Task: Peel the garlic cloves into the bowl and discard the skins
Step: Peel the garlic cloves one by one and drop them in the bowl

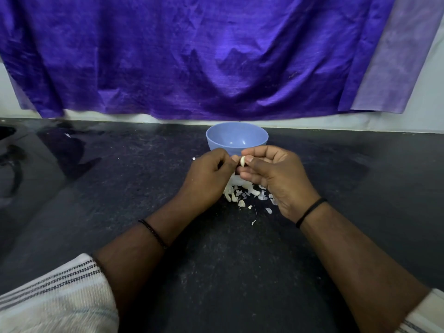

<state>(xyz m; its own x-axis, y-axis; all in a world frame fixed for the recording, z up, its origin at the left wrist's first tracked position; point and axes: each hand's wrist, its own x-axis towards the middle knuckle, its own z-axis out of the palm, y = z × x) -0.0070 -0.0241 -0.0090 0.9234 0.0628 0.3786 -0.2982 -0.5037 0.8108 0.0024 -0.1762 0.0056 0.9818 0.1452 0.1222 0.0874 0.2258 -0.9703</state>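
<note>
While the right hand pinches a garlic clove in its fingertip grip, the left hand pinches at the clove's left side — just behind both sits the blue bowl, and below them skins litter the dark bench.

**Both hands met at the centre**

The left hand curled its fingers inward, knuckles up, thumb and forefinger pinched. The right hand faced it, thumb and fingertips closed in a pinch (a thin black band circled each wrist). Both forearms reached forward, bare below pushed-up striped white sleeves.
</note>
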